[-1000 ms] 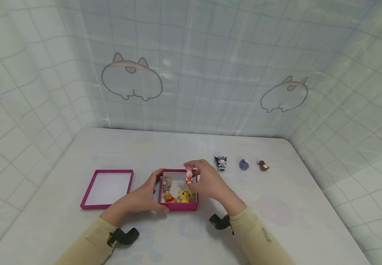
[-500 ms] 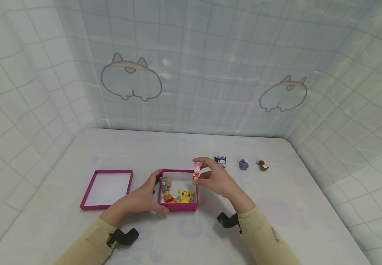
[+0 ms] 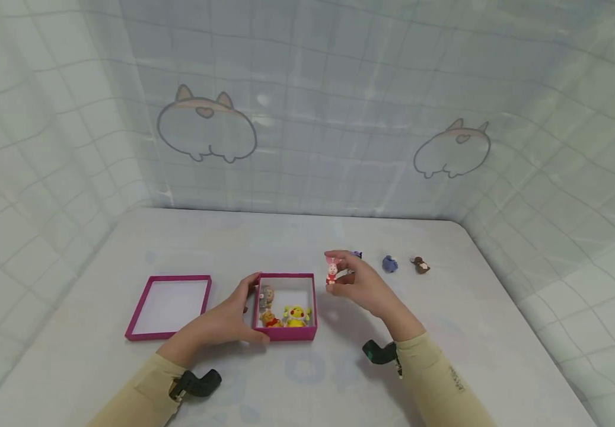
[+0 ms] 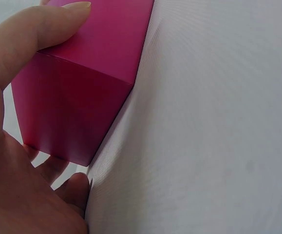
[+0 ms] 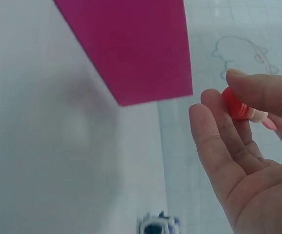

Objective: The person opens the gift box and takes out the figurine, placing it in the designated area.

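In the head view my left hand (image 3: 219, 325) grips the left side of a magenta box (image 3: 288, 334), thumb on its front and fingers at the far left corner. The left wrist view shows the thumb pressed on the box wall (image 4: 72, 107). Inside stand a yellow figurine (image 3: 296, 315), a bear figurine in red (image 3: 270, 320) and a grey-brown figurine (image 3: 267, 296). Right of the box, my right hand (image 3: 368, 292) pinches a pink piglet figurine (image 3: 331, 271) above the table. Its red body (image 5: 234, 104) shows between thumb and fingers in the right wrist view.
A shallow magenta-rimmed lid (image 3: 168, 336) lies at the left. Toward the back right are a blue figurine (image 3: 389, 264) and a brown one (image 3: 420, 265). A black-and-purple figurine (image 3: 357, 254) is mostly hidden behind my right hand. Gridded curtains enclose the table.
My right hand has carried the piglet figurine from over the box's right part out to the right, past the rim. The left hand has kept its grip on the box.
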Demonstrator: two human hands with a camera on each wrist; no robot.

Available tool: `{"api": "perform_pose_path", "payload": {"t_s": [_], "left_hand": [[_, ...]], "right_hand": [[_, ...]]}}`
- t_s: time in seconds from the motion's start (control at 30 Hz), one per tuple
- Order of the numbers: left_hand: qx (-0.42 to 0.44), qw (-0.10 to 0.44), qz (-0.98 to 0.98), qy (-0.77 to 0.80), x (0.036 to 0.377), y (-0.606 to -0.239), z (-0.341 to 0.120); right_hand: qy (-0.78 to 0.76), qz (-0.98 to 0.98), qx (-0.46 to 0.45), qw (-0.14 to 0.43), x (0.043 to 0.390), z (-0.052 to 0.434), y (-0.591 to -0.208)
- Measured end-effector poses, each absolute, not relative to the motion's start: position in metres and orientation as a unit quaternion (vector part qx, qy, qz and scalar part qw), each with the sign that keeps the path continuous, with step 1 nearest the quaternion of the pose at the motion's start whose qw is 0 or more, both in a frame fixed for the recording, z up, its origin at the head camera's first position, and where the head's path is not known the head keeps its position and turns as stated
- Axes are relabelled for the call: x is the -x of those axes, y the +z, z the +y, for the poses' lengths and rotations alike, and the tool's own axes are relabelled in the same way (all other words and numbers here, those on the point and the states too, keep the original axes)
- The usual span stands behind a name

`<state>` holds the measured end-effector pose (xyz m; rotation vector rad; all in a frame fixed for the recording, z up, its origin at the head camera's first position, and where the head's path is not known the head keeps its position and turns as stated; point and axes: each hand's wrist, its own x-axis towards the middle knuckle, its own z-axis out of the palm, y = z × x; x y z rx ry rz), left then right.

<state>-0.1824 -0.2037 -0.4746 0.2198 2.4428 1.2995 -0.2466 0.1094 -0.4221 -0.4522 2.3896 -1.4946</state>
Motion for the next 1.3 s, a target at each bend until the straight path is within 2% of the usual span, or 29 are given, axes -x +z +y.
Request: {"api": "perform_pose_path", "payload": {"t_s": [0.53,1.3], "left_hand": [[-0.093,0.179,0.864,0.461,0.186,-0.48,-0.205],[-0.092,0.186,0.866,0.454,0.191,-0.479,-0.205]], "right_hand": [[-0.55,0.819,0.082,0.14,0.254,0.153,-0.434],[-0.533,0.841,0.051,0.081,0.263,0.222,-0.442]]}}
